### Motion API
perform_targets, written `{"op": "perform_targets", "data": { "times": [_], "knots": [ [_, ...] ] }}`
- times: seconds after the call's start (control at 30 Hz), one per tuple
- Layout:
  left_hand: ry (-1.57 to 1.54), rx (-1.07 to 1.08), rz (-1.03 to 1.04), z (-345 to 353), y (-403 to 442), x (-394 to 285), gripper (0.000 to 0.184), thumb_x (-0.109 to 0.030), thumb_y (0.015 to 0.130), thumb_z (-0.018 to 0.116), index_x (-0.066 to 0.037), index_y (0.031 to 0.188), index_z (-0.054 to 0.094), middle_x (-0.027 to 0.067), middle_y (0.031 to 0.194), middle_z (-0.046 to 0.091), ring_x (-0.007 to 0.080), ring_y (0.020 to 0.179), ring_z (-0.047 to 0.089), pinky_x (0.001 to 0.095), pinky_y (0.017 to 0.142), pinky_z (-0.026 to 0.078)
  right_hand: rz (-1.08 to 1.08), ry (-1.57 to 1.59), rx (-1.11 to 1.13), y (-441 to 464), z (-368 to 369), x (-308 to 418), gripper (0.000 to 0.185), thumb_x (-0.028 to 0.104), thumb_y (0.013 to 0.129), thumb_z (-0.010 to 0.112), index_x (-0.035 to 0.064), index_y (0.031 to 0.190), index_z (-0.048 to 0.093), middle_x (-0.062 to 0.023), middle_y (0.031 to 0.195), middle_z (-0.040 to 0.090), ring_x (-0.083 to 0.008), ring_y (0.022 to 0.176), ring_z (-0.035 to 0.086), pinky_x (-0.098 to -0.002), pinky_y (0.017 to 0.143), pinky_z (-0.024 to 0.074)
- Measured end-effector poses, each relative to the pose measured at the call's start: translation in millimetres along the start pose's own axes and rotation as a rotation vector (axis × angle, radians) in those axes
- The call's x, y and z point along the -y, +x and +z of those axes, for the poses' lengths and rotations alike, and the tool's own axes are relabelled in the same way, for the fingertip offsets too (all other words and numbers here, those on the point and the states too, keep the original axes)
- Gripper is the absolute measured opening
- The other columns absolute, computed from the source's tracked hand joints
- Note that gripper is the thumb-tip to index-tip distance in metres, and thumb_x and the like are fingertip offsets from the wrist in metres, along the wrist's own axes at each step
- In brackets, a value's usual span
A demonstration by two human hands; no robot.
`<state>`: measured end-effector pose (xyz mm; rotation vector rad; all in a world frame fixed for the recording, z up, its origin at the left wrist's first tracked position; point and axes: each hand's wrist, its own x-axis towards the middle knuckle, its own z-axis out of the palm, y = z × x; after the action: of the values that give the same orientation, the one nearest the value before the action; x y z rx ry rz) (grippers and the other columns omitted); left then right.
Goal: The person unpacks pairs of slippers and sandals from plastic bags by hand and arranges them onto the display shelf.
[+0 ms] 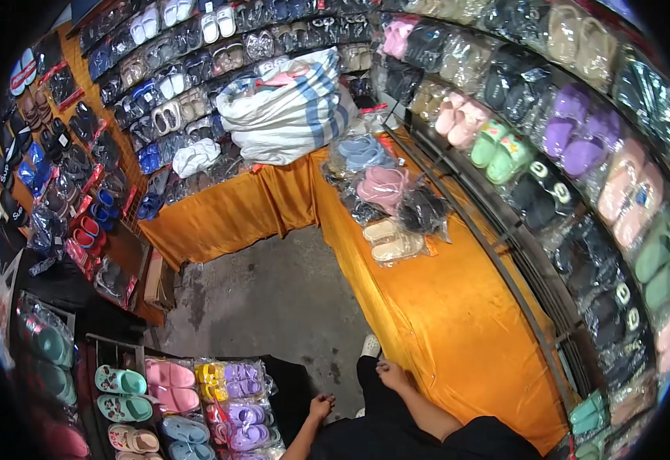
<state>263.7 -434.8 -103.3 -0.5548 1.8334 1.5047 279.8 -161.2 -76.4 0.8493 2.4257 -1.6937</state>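
My left hand is low in the view, beside the dark cloth edge and the bagged clogs, with its fingers curled; whether it holds anything is too small to tell. My right hand hangs by my dark-clad leg, close to the edge of the orange cloth, fingers curled as well, with no object visible in it. Further up that cloth lie bagged slippers: a cream pair, a pink pair and a blue pair, with dark ones beside them.
A white and blue striped sack stands on the back corner. Shelves of wrapped slippers curve along the right, with metal rails below. Clogs fill the lower left stand. A cardboard box sits on the grey floor.
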Motion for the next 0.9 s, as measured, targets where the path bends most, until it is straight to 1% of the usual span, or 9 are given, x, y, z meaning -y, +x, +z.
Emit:
{"op": "perform_targets", "data": {
  "times": [0.2,0.37,0.4,0.43,0.47,0.6,0.73,0.8,0.9],
  "knots": [
    [0.052,-0.030,-0.077,20,81,-108,0.032,-0.018,0.085,0.066,-0.002,0.113,0.062,0.0050,0.091,0.066,0.0159,0.074,0.062,0.0287,0.060,0.047,0.016,-0.065,0.571,85,20,9,0.032,0.015,0.086,0.063,0.0019,0.115,0.063,-0.0146,0.099,0.070,-0.0217,0.085,0.067,-0.0343,0.079,0.0515],
    [0.304,0.104,0.075,64,160,-214,0.034,-0.024,0.085,0.067,0.001,0.109,0.065,0.0061,0.087,0.066,0.0132,0.071,0.059,0.0283,0.062,0.047,-0.027,-0.159,0.123,178,-41,66,0.031,0.014,0.083,0.059,0.0024,0.110,0.066,-0.0149,0.095,0.070,-0.0224,0.089,0.066,-0.0305,0.079,0.0504],
    [0.317,0.118,0.105,75,176,-238,0.034,-0.025,0.086,0.066,0.000,0.109,0.065,0.0062,0.087,0.066,0.0130,0.071,0.058,0.0283,0.063,0.047,0.102,0.103,0.039,208,-38,49,0.029,0.011,0.082,0.058,0.0019,0.108,0.067,-0.0122,0.092,0.070,-0.0203,0.083,0.066,-0.0294,0.076,0.0508],
    [0.329,0.135,0.132,87,192,-260,0.034,-0.025,0.086,0.065,-0.001,0.110,0.065,0.0063,0.087,0.066,0.0128,0.071,0.058,0.0284,0.063,0.047,-0.020,0.205,0.011,232,-49,38,0.024,0.009,0.082,0.059,0.0011,0.104,0.068,-0.0095,0.089,0.070,-0.0169,0.078,0.066,-0.0279,0.072,0.0512],
    [0.300,0.147,0.155,99,205,-280,0.034,-0.026,0.087,0.065,-0.001,0.110,0.065,0.0061,0.088,0.066,0.0128,0.073,0.059,0.0282,0.064,0.048,-0.146,0.111,-0.265,238,-63,49,0.019,0.007,0.083,0.060,0.0004,0.099,0.067,-0.0065,0.082,0.068,-0.0150,0.073,0.065,-0.0285,0.064,0.0508],
    [0.237,0.227,0.224,157,226,-354,0.033,-0.027,0.088,0.064,-0.003,0.112,0.064,0.0050,0.092,0.066,0.0136,0.078,0.061,0.0287,0.066,0.049,0.275,0.612,-0.331,276,-114,50,0.023,0.008,0.085,0.061,0.0045,0.107,0.061,-0.0057,0.087,0.066,-0.0157,0.069,0.064,-0.0299,0.056,0.0488],
    [0.284,0.414,0.174,201,247,-392,0.033,-0.028,0.089,0.064,-0.004,0.112,0.063,0.0049,0.095,0.066,0.0146,0.081,0.062,0.0290,0.067,0.049,0.389,0.698,-0.441,275,-138,68,0.025,0.012,0.085,0.063,0.0056,0.109,0.060,-0.0049,0.089,0.066,-0.0164,0.069,0.064,-0.0307,0.056,0.0489],
    [0.294,0.525,0.368,222,274,-398,0.033,-0.031,0.090,0.063,-0.006,0.113,0.063,0.0050,0.096,0.066,0.0152,0.085,0.062,0.0301,0.070,0.050,0.508,0.775,-0.419,283,-142,68,0.026,0.014,0.085,0.063,0.0065,0.110,0.059,-0.0049,0.090,0.066,-0.0171,0.071,0.064,-0.0309,0.059,0.0492],
    [0.188,0.511,0.271,263,260,-459,0.034,-0.035,0.092,0.061,-0.006,0.109,0.061,0.0045,0.094,0.064,0.0152,0.083,0.061,0.0313,0.070,0.050,0.511,0.780,-0.431,305,-152,89,0.031,0.022,0.089,0.061,0.0073,0.116,0.056,-0.0074,0.098,0.066,-0.0205,0.078,0.066,-0.0329,0.063,0.0514]
  ]
}}
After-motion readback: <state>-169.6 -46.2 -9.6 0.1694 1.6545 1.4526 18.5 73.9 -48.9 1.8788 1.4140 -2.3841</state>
